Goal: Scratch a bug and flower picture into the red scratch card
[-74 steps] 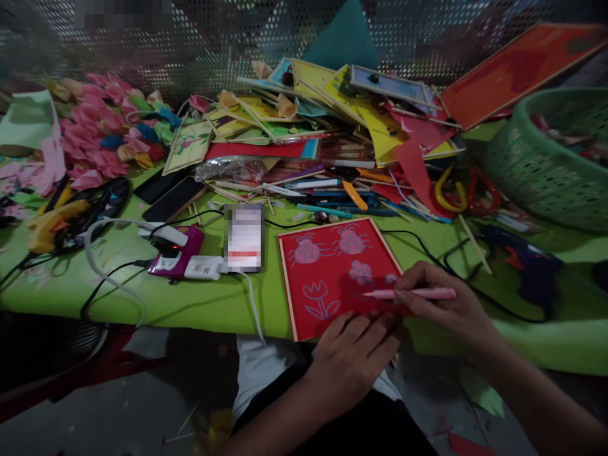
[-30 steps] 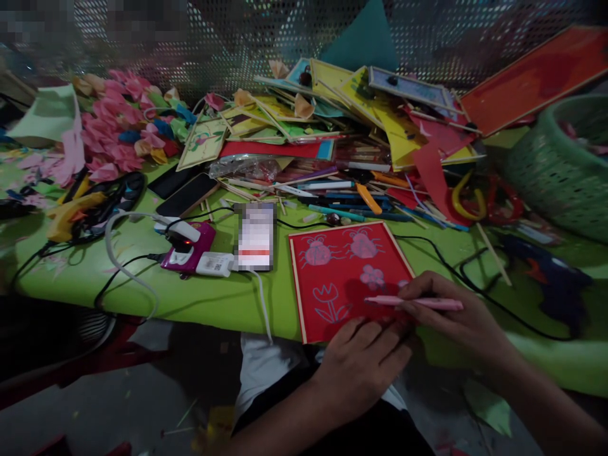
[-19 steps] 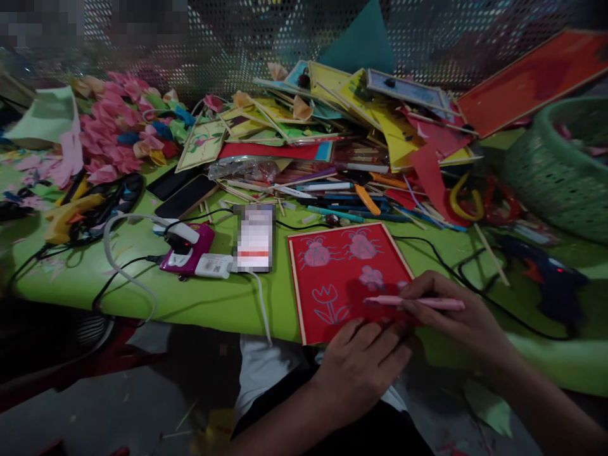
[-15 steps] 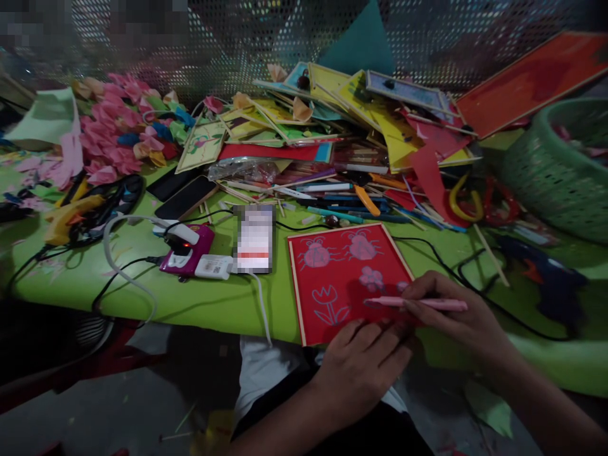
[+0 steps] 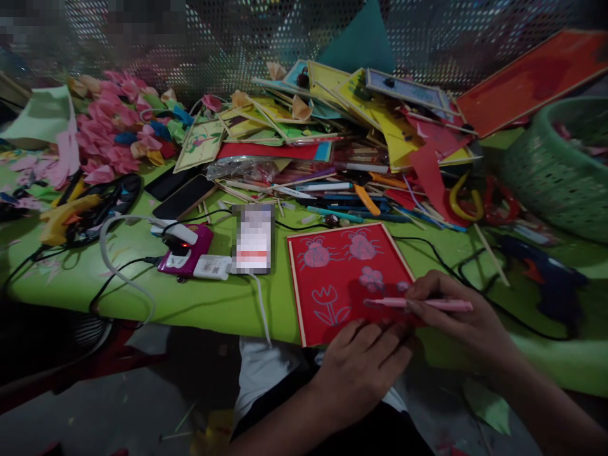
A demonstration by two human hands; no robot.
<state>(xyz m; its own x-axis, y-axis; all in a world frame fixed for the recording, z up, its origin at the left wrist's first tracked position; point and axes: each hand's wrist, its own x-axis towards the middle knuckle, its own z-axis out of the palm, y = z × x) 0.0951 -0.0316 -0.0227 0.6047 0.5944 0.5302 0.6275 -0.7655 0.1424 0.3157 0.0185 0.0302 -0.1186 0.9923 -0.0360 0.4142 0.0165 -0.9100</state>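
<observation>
A red card with a pale wooden-stick border [image 5: 339, 278] lies at the table's front edge. On it are two pink-filled bugs, a pink-filled flower, part of another flower and a tulip in outline. My right hand [image 5: 451, 310] pinches a pink marker pen [image 5: 427, 304] over the card's right side, its tip pointing left at a small mark below the flower. My left hand [image 5: 365, 361] lies flat across the card's lower edge, fingers stretched out. Both hands cover the card's lower right corner.
Left of the card are a phone [image 5: 253, 240] and a purple power strip [image 5: 190, 250] with cables. Behind lie heaped pens, sticks and framed cards [image 5: 380, 114]. A dark blue glue gun [image 5: 541, 272] and green basket [image 5: 560, 171] stand right; a yellow glue gun [image 5: 66, 218] lies left.
The pink marker and my right hand have shifted slightly to the right. My left hand and the red card stay in place.
</observation>
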